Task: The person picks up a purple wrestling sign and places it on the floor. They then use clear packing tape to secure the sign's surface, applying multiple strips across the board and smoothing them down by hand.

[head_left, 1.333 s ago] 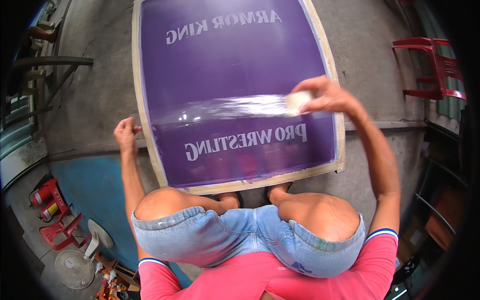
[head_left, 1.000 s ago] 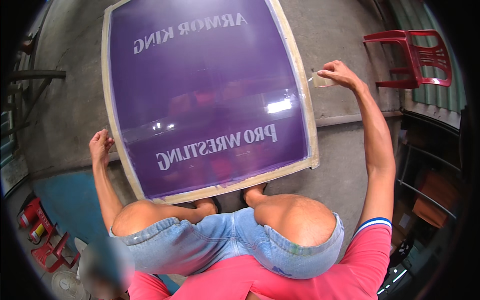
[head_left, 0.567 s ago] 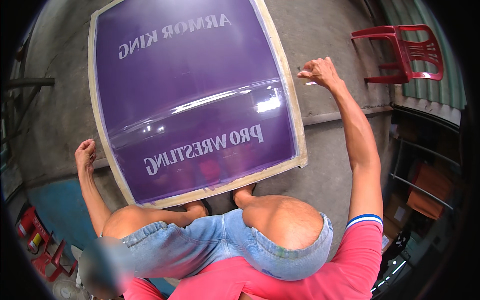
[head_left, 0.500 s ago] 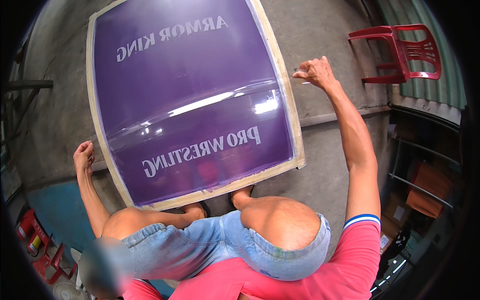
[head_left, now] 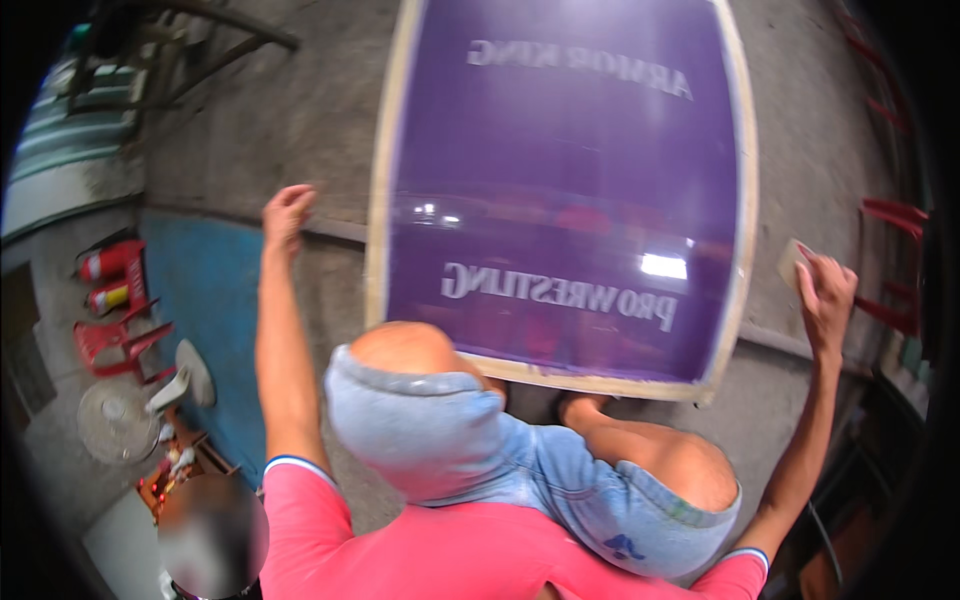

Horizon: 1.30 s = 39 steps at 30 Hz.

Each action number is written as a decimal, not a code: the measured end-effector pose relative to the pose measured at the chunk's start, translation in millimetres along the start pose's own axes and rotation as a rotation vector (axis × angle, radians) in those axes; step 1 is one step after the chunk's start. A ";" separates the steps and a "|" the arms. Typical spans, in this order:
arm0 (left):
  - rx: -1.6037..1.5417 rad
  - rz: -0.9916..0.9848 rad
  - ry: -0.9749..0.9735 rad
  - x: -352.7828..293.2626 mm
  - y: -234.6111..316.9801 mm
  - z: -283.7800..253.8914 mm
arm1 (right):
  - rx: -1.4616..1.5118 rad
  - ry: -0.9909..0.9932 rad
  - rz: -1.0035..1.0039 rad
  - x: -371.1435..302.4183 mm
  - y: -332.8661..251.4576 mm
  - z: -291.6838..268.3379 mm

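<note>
A large rectangular screen-printing frame (head_left: 381,200) with a pale border lies in front of my feet. Purple film covers its mesh (head_left: 560,150), broken by two rows of pale mirror-reversed lettering and bright reflections. Off its left side, my left hand (head_left: 288,215) is raised with curled, closed fingers; whatever they may hold is hidden. My right hand (head_left: 830,295), out past the right border, pinches a thin pale flat piece (head_left: 791,264) between thumb and fingers. Motion blurs that piece, so its kind is unclear. Neither hand touches the frame.
Red plastic chairs stand at the right (head_left: 893,220) and left (head_left: 118,345). Fire extinguishers (head_left: 105,264), a fan (head_left: 117,420) and a blue floor area (head_left: 205,310) are at the left. A dark stand (head_left: 215,60) occupies the far left.
My view has turned left, so the frame appears farther right. My right hand has come nearer to me along the frame's right side. Both hands are farther out from its borders.
</note>
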<state>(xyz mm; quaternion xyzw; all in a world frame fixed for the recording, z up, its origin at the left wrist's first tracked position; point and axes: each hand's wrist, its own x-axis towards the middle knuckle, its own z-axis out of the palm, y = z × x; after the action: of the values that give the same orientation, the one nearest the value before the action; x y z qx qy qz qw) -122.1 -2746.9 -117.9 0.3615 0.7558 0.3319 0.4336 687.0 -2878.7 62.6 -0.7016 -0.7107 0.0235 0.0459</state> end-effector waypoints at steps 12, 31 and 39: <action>0.064 -0.177 -0.190 -24.1 44.8 91.0 | -0.010 -0.169 0.106 20.8 140.1 94.5; -0.433 0.170 0.563 63.8 -8.3 -88.0 | -0.151 0.451 -0.243 -30.2 -109.2 -124.0; -0.755 0.216 0.669 61.6 -21.2 -163.5 | 1.884 0.625 -1.928 -17.8 -183.5 -152.3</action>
<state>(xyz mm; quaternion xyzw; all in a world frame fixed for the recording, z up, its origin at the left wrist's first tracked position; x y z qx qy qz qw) -296.4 -2737.3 -94.7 0.1298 0.6389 0.7221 0.2314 519.5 -2903.8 231.5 0.3814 -0.5866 0.2926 0.6518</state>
